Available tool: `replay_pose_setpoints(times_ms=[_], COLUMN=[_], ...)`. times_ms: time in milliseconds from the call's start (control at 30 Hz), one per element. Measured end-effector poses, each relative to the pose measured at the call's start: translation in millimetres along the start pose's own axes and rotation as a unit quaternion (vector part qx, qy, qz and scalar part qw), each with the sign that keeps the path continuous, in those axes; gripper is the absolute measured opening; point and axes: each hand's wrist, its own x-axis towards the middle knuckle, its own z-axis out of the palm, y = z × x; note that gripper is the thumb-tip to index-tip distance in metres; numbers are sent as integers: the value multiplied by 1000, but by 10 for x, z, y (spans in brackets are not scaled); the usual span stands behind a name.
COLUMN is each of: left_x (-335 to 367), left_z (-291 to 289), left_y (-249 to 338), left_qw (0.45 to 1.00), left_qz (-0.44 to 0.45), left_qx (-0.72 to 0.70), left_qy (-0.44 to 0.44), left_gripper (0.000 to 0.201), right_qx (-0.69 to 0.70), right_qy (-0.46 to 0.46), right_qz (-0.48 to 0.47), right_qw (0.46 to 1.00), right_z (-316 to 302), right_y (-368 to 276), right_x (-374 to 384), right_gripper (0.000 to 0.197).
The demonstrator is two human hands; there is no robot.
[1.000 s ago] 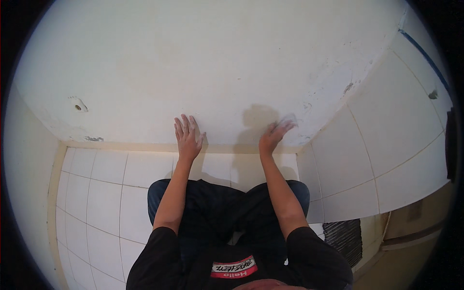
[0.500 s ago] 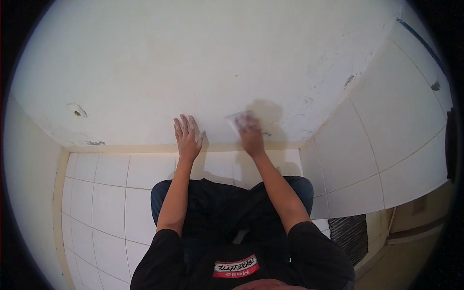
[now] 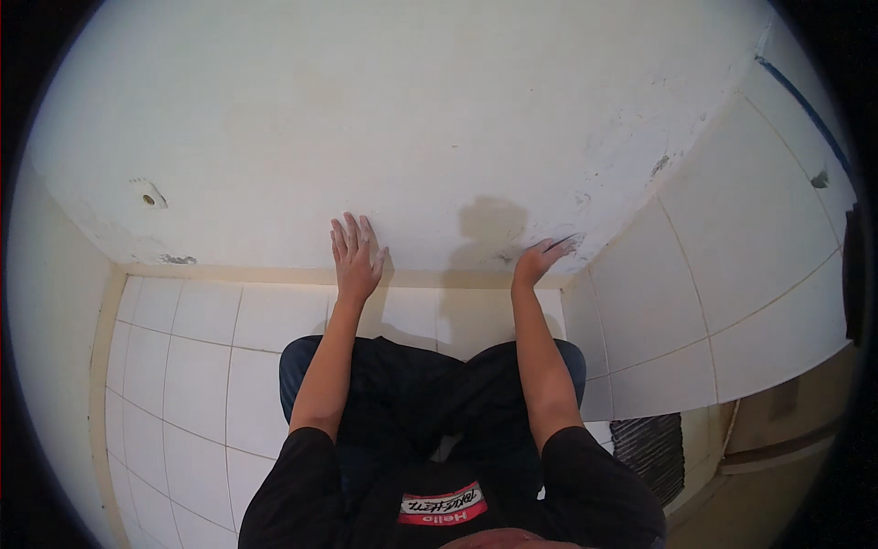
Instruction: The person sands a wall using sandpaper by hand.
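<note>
My left hand (image 3: 355,261) lies against the white wall (image 3: 274,137) just above its base, fingers stretched out and nothing in it. White dust coats its fingertips. Farther right, my right hand (image 3: 540,261) is turned sideways at the wall's lower right, by patches of worn, flaking paint (image 3: 582,197). Its fingers are closed on a thin flat piece (image 3: 562,242), seen nearly edge-on as a dark line. What this piece is made of I cannot tell, and much of it is hidden by the hand.
White floor tiles (image 3: 192,366) lie below, edged by a cream strip along the wall (image 3: 229,276). A tiled surface (image 3: 640,284) rises close on the right. A hole (image 3: 148,197) opens in the wall at left. A dark ribbed mat (image 3: 647,448) lies behind at right.
My right hand has moved right along the wall with the flat piece, from near the middle to the worn patches, and has turned sideways. My left hand stays in place.
</note>
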Motion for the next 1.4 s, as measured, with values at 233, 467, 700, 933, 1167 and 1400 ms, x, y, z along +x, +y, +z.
replay_pose_setpoints(times_ms=[233, 467, 700, 933, 1167, 1400], left_x=[-21, -3, -78, -30, -9, -26], left_z=[8, 16, -22, -24, -37, -46], left_y=[-27, 12, -97, -62, 22, -15], left_qw=[1000, 1000, 1000, 1000, 1000, 1000], left_qz=[-1, -3, -10, -8, -12, -10], left_qx=[1, -3, 5, 4, -18, -11], left_qy=[-8, -8, -22, -17, -7, -12], left_gripper=[89, 87, 87, 88, 84, 88], right_qx=[-79, -235, -261, -108, -14, -108], right_qy=[-115, -394, -255, -52, -23, -157], right_qz=[-341, -526, -447, -150, 45, -304], right_qw=[930, 716, 817, 981, 999, 933], right_z=[67, 158, 79, 37, 95, 120], right_y=[-366, -231, -359, -105, 290, -219], right_x=[-287, -985, -601, -184, -270, -692], right_gripper=[63, 76, 73, 63, 65, 66])
